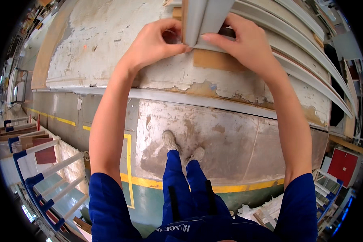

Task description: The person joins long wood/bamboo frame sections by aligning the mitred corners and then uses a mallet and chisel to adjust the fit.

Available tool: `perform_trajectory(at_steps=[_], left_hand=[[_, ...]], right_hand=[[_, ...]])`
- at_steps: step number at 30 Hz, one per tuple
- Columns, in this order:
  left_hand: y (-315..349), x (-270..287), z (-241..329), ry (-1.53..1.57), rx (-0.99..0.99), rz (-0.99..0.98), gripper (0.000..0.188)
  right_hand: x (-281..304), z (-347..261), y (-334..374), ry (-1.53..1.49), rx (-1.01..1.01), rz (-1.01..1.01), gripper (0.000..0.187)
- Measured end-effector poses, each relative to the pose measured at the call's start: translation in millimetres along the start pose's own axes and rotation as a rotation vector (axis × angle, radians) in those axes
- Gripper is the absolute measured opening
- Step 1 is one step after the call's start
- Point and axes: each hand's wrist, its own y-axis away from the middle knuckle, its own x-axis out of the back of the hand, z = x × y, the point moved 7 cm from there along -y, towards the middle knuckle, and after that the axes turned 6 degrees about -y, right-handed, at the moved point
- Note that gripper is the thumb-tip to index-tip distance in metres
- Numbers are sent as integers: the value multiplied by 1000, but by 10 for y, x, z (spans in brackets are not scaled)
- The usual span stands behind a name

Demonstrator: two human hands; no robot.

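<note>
Apparently, work was unfinished: the left hand (152,45) and right hand (252,45) gripped a grey strip (209,20), other strips (308,78) lying unheld.

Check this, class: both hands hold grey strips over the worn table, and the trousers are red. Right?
The trousers are blue, not red, as the head view shows. The left hand and right hand do hold grey strips over the worn table.

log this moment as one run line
left hand: gripping pale moulding, left side | right hand: gripping right side | tan block: near right thumb | long strips: far right
</note>
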Motion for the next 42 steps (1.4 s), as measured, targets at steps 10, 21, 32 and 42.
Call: perform_trajectory(at_steps=[10,21,32,42], left_hand=[[-31,-18,-91,106,-5,1,32],[-20,-34,-134,173,36,-57,28],[17,-13,-99,121,6,-35,36],[16,-20,-155,152,-54,-30,38]], right_hand=[[-15,17,7,-3,0,-2,47],[-3,-93,17,17,-16,-51,35],[95,-201,68,-289,163,-65,31],[77,-67,35,-284,172,-56,29]])
